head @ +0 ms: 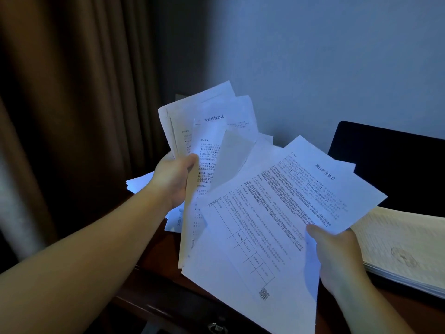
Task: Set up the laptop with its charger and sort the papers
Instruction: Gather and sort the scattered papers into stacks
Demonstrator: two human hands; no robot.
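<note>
**Paper sort in hand, sheets fanned above the desk**

Landmark: the desk [154,251], dark wood, seen in dim bluish light.

Left hand [172,182] is raised above the desk's far left part, fingers and thumb curled round a fanned bundle of printed sheets [209,131]. The bundle splays out unevenly at the top.

Right hand [337,256] is above the desk's near right part, thumb on top pinching the lower right edge of a second batch of sheets [265,213], which overlaps the left bundle.

More loose papers [139,183] lie on the desk under the left hand. A thick yellowish stack [404,244] rests on the desk's right side. The dark laptop screen [395,165] stands at the back right of the desk. No charger visible.

Handling, my judgement: the sheets are light, limp and slick against each other; held by one edge they droop and can slide out. Best taken at a squared-up edge, thumb above and fingers below.

Containers: none visible; a drawer front [183,317] shows below the desk edge, contents hidden.
</note>
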